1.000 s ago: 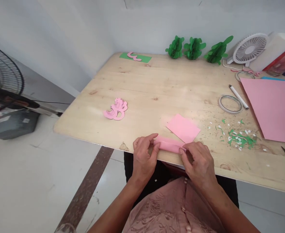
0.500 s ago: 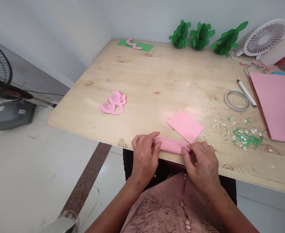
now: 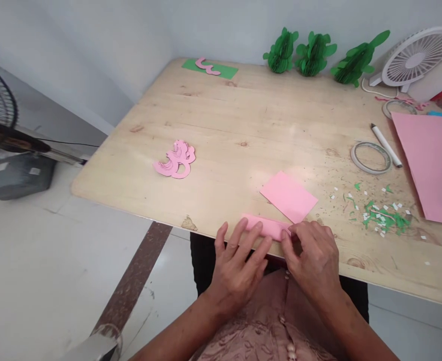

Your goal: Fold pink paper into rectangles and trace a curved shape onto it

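A folded strip of pink paper (image 3: 266,227) lies along the table's front edge, between my hands. My left hand (image 3: 239,265) is open, its fingers spread, with fingertips resting on the strip's left part. Thumb and fingers of my right hand (image 3: 313,250) pinch the strip's right end. Just behind the strip lies a flat pink paper rectangle (image 3: 288,195). Further left sits a small pile of scalloped pink paper cutouts (image 3: 176,161).
Green paper scraps (image 3: 386,218), a tape roll (image 3: 371,158), a white marker (image 3: 386,145) and large pink sheets (image 3: 435,170) lie on the right. Green honeycomb paper shapes (image 3: 313,57) and a small white fan (image 3: 412,60) stand at the back. A green strip (image 3: 224,71) lies back left.
My left hand has let go of the strip's left end and spread its fingers flat over it. My right hand keeps its pinch. The strip looks pressed flatter.
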The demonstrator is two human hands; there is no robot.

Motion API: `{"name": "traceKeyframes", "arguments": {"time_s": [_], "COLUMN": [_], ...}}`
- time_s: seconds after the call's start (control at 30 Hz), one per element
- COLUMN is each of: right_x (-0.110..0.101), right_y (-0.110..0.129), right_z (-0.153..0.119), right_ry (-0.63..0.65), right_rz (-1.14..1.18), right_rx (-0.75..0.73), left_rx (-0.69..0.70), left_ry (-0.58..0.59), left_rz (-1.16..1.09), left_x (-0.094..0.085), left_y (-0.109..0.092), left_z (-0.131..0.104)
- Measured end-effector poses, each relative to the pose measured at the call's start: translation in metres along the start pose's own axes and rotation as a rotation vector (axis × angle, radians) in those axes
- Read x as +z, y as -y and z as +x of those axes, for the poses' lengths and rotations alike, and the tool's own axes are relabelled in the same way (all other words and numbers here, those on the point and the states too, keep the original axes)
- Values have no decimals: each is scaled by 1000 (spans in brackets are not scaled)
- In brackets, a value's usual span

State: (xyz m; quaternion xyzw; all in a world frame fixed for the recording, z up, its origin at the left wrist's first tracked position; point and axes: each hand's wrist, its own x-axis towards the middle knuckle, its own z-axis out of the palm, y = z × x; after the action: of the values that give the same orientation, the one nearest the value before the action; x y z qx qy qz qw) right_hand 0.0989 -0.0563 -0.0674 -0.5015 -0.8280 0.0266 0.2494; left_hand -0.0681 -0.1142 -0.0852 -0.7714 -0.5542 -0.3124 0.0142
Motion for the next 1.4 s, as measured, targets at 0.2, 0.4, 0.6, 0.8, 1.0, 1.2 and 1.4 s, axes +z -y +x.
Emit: {"name": "traceKeyframes", "arguments": {"time_s": [0.2,0.4,0.6,0.8,1.0,1.2,1.4], "right_x": [0,0,0,1,0,1,1], "right_y": [-1,0,-1,-3,-2,-1,-2], "right_z": [1,1,4,4,5,6,7], "right_ry": [4,2,-22,-25,-22,-17,-1], "right_rz": [5,6,-2,9,16,12,10], "right_rx": [-5,-1,-18,-24,13,32,33], "left_rx": [27,43,26,16,25,25,24], "left_ry": [141,166,185,192,203,214,215], "left_rz": [40,95,133,141,160,171,170], "left_x": [11,16,16,15,16,16,16], "left_y": [3,5,3,1,1,1,-1], "left_z": [-10,-15,-13,-11,-12,-13,-12]}}
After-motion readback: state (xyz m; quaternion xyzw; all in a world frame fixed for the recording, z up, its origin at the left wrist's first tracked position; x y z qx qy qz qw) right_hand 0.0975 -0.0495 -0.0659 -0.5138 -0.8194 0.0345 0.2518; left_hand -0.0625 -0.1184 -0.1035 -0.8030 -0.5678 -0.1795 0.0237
